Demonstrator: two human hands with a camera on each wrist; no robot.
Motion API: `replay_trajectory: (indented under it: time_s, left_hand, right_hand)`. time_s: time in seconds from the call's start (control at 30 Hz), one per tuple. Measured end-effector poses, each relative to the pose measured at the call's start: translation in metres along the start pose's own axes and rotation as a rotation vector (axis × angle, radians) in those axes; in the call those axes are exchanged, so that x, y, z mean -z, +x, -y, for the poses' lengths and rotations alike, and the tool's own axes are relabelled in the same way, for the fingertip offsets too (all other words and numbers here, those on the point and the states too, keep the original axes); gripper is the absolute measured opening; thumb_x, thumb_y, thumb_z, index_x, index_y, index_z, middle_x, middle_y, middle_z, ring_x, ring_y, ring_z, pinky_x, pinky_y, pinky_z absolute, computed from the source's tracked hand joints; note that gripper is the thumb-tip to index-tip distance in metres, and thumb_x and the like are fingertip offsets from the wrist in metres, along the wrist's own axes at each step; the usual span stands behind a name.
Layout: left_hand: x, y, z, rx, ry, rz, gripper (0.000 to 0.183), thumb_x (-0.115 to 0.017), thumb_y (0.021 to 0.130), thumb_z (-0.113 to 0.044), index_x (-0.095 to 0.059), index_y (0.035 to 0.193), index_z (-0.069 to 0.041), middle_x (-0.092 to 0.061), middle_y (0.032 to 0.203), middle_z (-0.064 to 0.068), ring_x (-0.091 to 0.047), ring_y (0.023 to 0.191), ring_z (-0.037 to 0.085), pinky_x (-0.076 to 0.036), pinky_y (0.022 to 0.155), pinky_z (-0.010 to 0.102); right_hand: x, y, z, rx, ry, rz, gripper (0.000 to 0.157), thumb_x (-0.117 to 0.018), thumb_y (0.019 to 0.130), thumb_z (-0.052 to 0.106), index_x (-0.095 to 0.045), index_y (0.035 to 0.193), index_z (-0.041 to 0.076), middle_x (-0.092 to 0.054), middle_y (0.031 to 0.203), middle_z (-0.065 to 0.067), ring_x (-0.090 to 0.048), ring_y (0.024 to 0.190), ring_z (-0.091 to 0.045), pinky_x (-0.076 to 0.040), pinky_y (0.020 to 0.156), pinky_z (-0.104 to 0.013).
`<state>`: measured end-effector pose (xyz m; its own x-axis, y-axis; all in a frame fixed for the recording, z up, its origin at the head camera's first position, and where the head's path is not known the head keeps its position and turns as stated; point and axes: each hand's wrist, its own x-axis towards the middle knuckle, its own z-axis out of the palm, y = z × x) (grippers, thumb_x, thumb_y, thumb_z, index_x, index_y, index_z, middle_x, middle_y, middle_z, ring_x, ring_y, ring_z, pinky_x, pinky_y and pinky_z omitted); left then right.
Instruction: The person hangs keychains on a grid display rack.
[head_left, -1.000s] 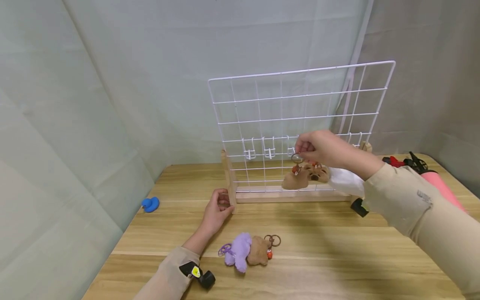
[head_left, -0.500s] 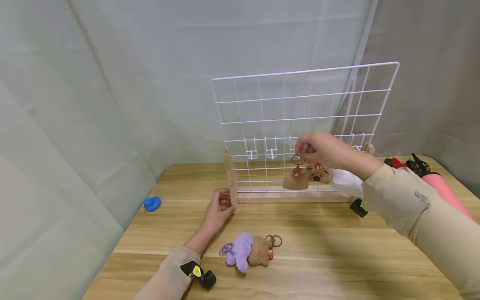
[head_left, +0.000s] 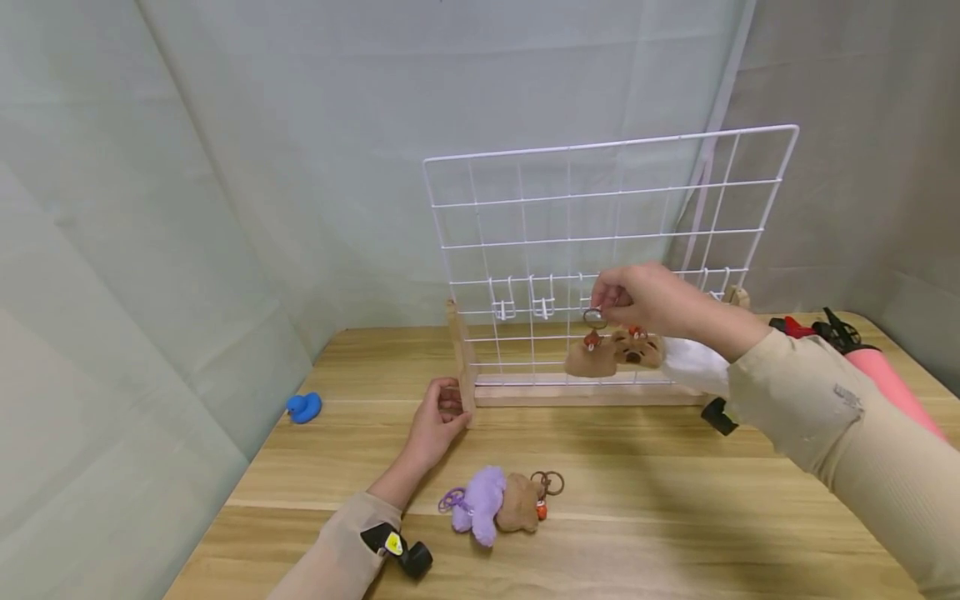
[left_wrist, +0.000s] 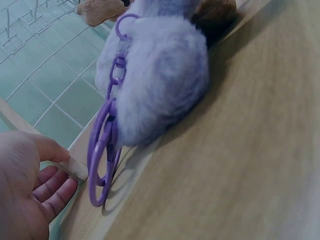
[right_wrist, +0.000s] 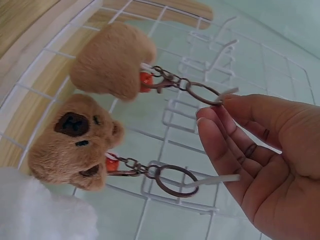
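My right hand (head_left: 648,296) pinches the metal ring (right_wrist: 200,95) of a brown plush keychain (right_wrist: 112,60) between thumb and fingertips. In the right wrist view, a white hook's tip (right_wrist: 230,92) shows right at that ring, beside the thumb. Beside it a brown bear keychain (right_wrist: 75,142) hangs by its ring from another hook (right_wrist: 215,179), and a white plush (right_wrist: 42,210) shows farther along. My left hand (head_left: 433,429) grips the front end of the grid rack's wooden side foot (head_left: 465,404), thumb on top. Near the left wrist lie a purple plush keychain (head_left: 480,500) and a brown one (head_left: 517,502).
The white wire grid (head_left: 570,200) stands upright in its wooden base (head_left: 585,394), with bare hooks (head_left: 542,307) at its left. A blue rubber duck (head_left: 303,407) sits at the table's left edge. A pink cylindrical object (head_left: 892,383) lies at the right behind the sleeve.
The camera view has shifted slightly. The plush under my right hand has risen a little over the last half second; the left hand keeps its place on the wooden foot.
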<state>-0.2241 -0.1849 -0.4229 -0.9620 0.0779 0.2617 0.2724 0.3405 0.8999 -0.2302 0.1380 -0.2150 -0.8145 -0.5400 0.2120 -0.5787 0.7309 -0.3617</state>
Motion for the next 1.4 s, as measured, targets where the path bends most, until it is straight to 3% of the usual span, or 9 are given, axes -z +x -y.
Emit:
replay_trajectory:
  time_s: [0.17,0.27,0.73,1.13,1.4]
  left_hand:
    - [0.003,-0.007,-0.022,-0.003,0.002,0.018,0.046,-0.063,0.08,0.013,-0.043,0.122,0.008,-0.058,0.108,0.031,-0.059,0.097,0.036,-0.051,0.073,0.021]
    - [0.004,-0.008,-0.025,0.006,0.002,0.015,0.047,-0.063,0.08,0.013,-0.043,0.122,0.008,-0.058,0.109,0.031,-0.059,0.098,0.036,-0.051,0.074,0.02]
    - [0.004,-0.01,-0.026,0.006,-0.009,0.013,0.047,-0.062,0.08,0.013,-0.044,0.123,0.008,-0.058,0.11,0.031,-0.058,0.099,0.038,-0.051,0.073,0.019]
    - [0.004,-0.009,-0.027,0.006,-0.018,0.014,0.047,-0.062,0.079,0.015,-0.043,0.122,0.008,-0.058,0.11,0.032,-0.058,0.099,0.038,-0.051,0.074,0.019]
    - [0.0,0.001,0.007,-0.005,-0.007,-0.011,0.051,-0.064,0.079,0.012,-0.044,0.124,0.002,-0.059,0.11,0.028,-0.06,0.098,0.034,-0.051,0.073,0.017]
  right_hand:
    - [0.005,-0.004,0.0,-0.004,0.01,-0.028,0.007,-0.063,0.087,0.005,-0.065,0.094,0.007,-0.069,0.084,-0.005,-0.063,0.079,-0.016,-0.053,0.072,-0.033]
    - [0.006,-0.007,-0.001,-0.006,0.016,-0.049,0.008,-0.063,0.088,0.006,-0.065,0.095,0.008,-0.069,0.086,-0.004,-0.063,0.081,-0.016,-0.053,0.073,-0.033]
    - [0.01,-0.029,0.01,-0.012,0.022,-0.163,0.011,-0.065,0.091,0.015,-0.066,0.101,0.011,-0.069,0.089,0.0,-0.061,0.083,-0.012,-0.052,0.074,-0.028]
    - [-0.009,-0.051,0.021,0.018,0.091,-0.195,0.016,-0.068,0.088,0.009,-0.066,0.104,0.009,-0.067,0.09,0.0,-0.059,0.079,-0.012,-0.052,0.068,-0.02]
    - [-0.026,-0.06,0.024,0.082,0.122,-0.229,0.016,-0.07,0.086,0.008,-0.066,0.101,0.009,-0.067,0.087,0.002,-0.059,0.077,-0.008,-0.053,0.065,-0.02]
